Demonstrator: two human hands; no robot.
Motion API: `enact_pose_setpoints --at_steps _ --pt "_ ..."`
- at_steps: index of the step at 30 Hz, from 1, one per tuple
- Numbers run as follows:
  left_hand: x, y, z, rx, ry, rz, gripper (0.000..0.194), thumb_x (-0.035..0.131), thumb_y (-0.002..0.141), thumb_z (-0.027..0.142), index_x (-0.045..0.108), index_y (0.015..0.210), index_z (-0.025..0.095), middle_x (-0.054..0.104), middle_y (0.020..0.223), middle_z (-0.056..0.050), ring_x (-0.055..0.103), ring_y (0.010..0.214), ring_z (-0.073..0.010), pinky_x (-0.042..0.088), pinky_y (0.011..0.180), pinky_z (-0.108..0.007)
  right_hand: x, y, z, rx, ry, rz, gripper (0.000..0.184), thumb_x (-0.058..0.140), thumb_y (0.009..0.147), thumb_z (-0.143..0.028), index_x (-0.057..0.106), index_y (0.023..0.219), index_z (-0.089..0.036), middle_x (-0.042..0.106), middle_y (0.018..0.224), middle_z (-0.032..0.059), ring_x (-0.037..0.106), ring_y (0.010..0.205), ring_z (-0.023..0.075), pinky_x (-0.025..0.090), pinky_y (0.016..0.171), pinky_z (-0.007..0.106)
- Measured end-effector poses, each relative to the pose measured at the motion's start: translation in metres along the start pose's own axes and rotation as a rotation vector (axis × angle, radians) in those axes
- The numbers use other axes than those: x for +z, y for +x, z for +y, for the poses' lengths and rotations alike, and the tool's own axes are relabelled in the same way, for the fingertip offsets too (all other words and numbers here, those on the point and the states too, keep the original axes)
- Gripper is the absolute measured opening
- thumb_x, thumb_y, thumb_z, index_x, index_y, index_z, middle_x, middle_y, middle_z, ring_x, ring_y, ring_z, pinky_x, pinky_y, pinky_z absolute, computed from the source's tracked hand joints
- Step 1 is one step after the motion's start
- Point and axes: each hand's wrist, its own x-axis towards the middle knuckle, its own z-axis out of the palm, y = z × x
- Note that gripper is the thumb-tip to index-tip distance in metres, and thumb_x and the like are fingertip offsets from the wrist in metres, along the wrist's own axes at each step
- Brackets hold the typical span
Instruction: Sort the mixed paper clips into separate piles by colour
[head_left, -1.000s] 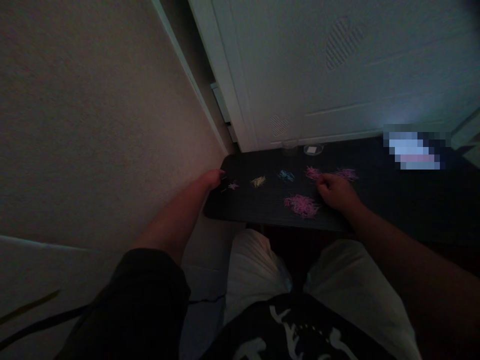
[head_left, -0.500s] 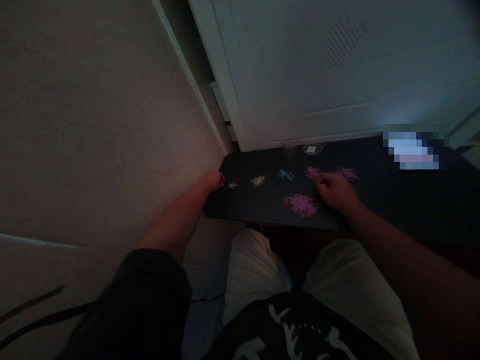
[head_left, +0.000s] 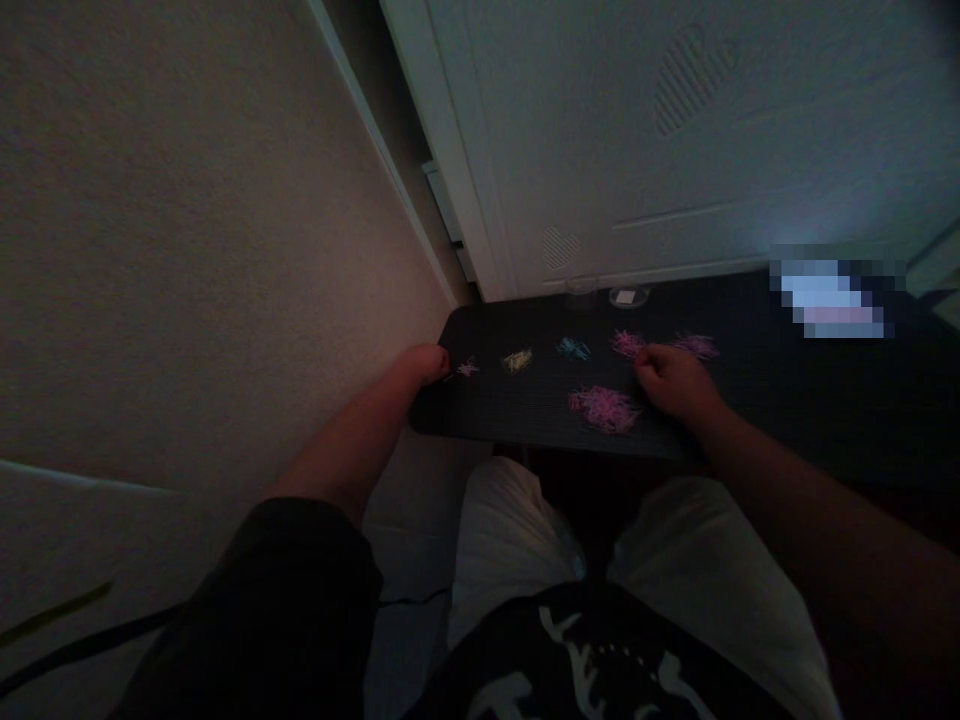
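Dark tabletop (head_left: 540, 415) against a pale, heart-patterned door (head_left: 585, 120).

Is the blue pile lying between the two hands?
Yes, the blue pile lies on the dark table between the left hand and the right hand.

I wear a black short-sleeved shirt (head_left: 600, 650) printed with pale branching marks and small dots, and loose off-white trousers (head_left: 499, 530).

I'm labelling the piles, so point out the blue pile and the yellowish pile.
Blue pile (head_left: 574, 349): head view, on its middle.
Yellowish pile (head_left: 517, 361): head view, on its middle.
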Motion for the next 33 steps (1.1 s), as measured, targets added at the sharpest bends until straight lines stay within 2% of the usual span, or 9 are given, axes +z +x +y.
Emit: enact_pose_setpoints --at_steps 3,7,10,16,21,27,31,33 --pt "0.0 0.0 0.003 0.007 -0.001 -0.021 0.02 0.055 0.073 0.03 0.069 0.08 0.017 0.069 0.082 -0.011 0.062 0.08 -0.022 0.045 0.071 -0.029 0.0 0.0 0.001 0.015 0.005 -0.004 0.012 0.046 0.073 -0.024 0.057 0.069 -0.019 0.059 0.064 0.0033 0.05 0.058 0.0167 0.033 0.056 0.028" --pt "-0.006 0.0 0.005 0.034 -0.033 -0.088 0.016 0.059 0.07 0.03 0.068 0.065 0.018 0.064 0.063 -0.006 0.06 0.073 -0.0182 0.044 0.07 -0.025 0.001 -0.001 0.001 0.009 0.017 -0.003 0.013 0.045 0.073 -0.024 0.056 0.068 -0.02 0.058 0.062 0.0025 0.05 0.058 0.0163 0.033 0.056 0.027" --pt "-0.008 0.0 0.004 0.054 -0.061 -0.123 0.015 0.063 0.067 0.032 0.067 0.061 0.019 0.061 0.057 -0.003 0.059 0.068 -0.0167 0.043 0.067 -0.025 0.001 0.0 0.002 0.015 0.013 -0.009 0.012 0.046 0.073 -0.024 0.056 0.068 -0.02 0.058 0.062 0.0026 0.049 0.057 0.0162 0.033 0.055 0.028" --pt "-0.006 0.002 0.002 0.067 -0.077 -0.142 0.015 0.066 0.064 0.034 0.069 0.069 0.02 0.066 0.066 -0.002 0.057 0.065 -0.0147 0.042 0.064 -0.024 0.0 0.0 0.001 0.018 0.009 -0.01 0.011 0.046 0.072 -0.023 0.056 0.067 -0.02 0.058 0.062 0.0029 0.051 0.058 0.017 0.034 0.056 0.028" --pt "-0.006 0.001 0.003 0.085 -0.049 -0.126 0.017 0.064 0.065 0.035 0.069 0.07 0.02 0.066 0.065 -0.002 0.058 0.066 -0.0151 0.043 0.065 -0.023 0.0 0.0 0.001 0.004 0.012 0.0 0.012 0.045 0.072 -0.023 0.055 0.067 -0.02 0.059 0.063 0.0029 0.051 0.059 0.0166 0.034 0.056 0.028" --pt "-0.004 -0.007 0.011 0.126 -0.02 -0.12 0.016 0.057 0.07 0.027 0.068 0.07 0.016 0.066 0.068 -0.006 0.057 0.063 -0.0158 0.041 0.062 -0.025 0.001 0.0 0.001 0.016 0.001 -0.003 0.012 0.045 0.073 -0.023 0.055 0.068 -0.019 0.058 0.063 0.0027 0.05 0.058 0.016 0.033 0.056 0.027" --pt "-0.009 -0.006 0.014 0.189 -0.053 -0.046 0.023 0.05 0.077 0.028 0.067 0.086 0.015 0.068 0.081 -0.007 0.058 0.069 -0.0155 0.042 0.065 -0.025 0.001 0.0 0.0 0.003 0.0 0.008 0.012 0.045 0.073 -0.024 0.054 0.067 -0.019 0.058 0.063 0.0026 0.05 0.058 0.0156 0.033 0.056 0.027" --pt "-0.012 -0.002 0.016 0.273 -0.088 0.019 0.022 0.049 0.079 0.027 0.066 0.086 0.015 0.067 0.084 -0.007 0.058 0.073 -0.0155 0.043 0.067 -0.025 0.001 0.0 0.0 -0.005 0.005 0.007 0.012 0.045 0.073 -0.023 0.053 0.066 -0.019 0.058 0.063 0.0025 0.05 0.058 0.0154 0.033 0.056 0.027"
